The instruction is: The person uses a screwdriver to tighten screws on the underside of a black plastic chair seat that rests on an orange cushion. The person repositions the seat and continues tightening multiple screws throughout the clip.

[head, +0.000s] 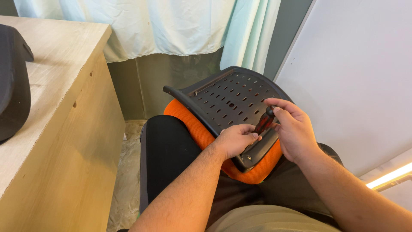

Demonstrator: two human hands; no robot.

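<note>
- Counter (51,111): pale wood, well to the left of the seat panel; a dark padded cushion (13,81) lies on its top at the far left edge, set aside from the work.
- Seat panel (234,103): black perforated plastic shell backed by orange mesh padding (201,135), propped tilted across the person's lap so its underside faces up, probably to bring the fastening points within reach.
- Left hand (234,139): rests on the near rim of the seat panel, fingers curled together around the lower shaft of the screwdriver, apparently steadying the tip.
- Screwdriver (264,122): dark red translucent handle, standing tilted over the seat panel's near right part, between the two hands.
- Right hand (294,129): just right of the seat panel's edge, closed on the screwdriver handle from above.
</note>
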